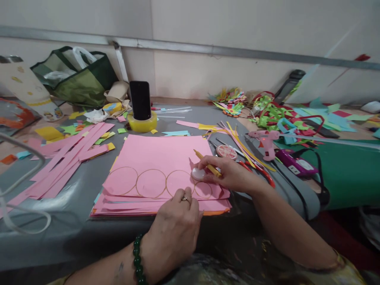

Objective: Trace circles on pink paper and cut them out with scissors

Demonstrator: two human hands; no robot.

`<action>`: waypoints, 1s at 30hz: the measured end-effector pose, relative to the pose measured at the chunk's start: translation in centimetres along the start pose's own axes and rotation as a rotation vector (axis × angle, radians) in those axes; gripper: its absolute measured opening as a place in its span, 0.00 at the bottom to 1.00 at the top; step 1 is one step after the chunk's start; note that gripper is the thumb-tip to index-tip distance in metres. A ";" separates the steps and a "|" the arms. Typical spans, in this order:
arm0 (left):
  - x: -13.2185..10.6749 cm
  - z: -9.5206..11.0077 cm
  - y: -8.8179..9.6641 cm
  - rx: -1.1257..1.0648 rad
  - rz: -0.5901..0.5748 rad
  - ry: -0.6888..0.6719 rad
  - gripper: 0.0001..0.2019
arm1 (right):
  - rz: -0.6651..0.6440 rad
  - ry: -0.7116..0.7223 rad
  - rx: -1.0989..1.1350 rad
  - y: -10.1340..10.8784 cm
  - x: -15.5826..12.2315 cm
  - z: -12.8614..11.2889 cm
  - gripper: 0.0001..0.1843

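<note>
"The right hand had its fingers clamped on a white disc and yellow pen, over the pink paper."

"The left hand's bunched there; I couldn't tell if they gripped. The label beyond was too small to read."

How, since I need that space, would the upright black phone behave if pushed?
The phone stands tall, so it may tip. The yellow tape roll at its base might steady it. Its smooth-looking face could be slippery.

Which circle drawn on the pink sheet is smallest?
The rightmost circle, at the row's end; the other three circles, to its left, are all clearly larger.
</note>
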State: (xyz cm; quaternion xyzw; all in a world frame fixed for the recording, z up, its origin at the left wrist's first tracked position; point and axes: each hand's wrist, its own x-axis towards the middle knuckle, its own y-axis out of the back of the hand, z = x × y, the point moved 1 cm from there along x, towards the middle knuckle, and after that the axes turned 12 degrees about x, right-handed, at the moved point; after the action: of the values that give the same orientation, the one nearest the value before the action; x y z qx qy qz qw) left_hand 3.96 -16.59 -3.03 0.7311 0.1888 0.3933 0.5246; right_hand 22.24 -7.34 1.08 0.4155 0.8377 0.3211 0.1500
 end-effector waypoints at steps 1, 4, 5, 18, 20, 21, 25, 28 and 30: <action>0.0 0.0 0.0 -0.003 0.002 0.001 0.05 | 0.000 0.004 0.003 0.0 0.0 0.0 0.12; 0.0 0.0 0.1 -0.010 0.007 0.003 0.05 | 0.005 0.014 0.016 -0.2 0.0 0.0 0.11; 0.0 0.0 0.1 -0.011 0.007 0.005 0.05 | 0.003 0.017 0.018 -0.2 0.0 0.1 0.11; 1.4 0.2 0.9 0.000 -0.078 -0.016 0.05 | 0.005 0.056 0.012 -0.3 0.0 0.8 0.12; 1.6 0.3 0.9 0.031 -0.095 -0.035 0.05 | 0.024 0.075 0.057 -0.4 0.0 1.0 0.10; 1.7 0.3 0.9 0.042 -0.098 -0.040 0.05 | 0.030 0.085 0.071 -0.5 -0.1 1.1 0.10; 1.9 0.2 0.8 0.071 -0.083 -0.051 0.06 | 0.038 0.107 0.052 -0.5 -0.1 1.2 0.08; 2.5 0.1 0.4 0.066 -0.083 -0.013 0.11 | 0.023 0.106 0.026 -0.5 0.0 1.1 0.08; 3.2 0.2 0.1 0.058 -0.093 0.011 0.14 | 0.009 0.102 0.028 -0.4 0.1 1.0 0.09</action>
State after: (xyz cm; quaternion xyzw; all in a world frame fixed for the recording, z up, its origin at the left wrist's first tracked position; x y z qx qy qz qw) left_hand 6.05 -14.54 -1.80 0.7344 0.2367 0.3667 0.5198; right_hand 22.49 -7.02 0.10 0.4046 0.8468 0.3307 0.0999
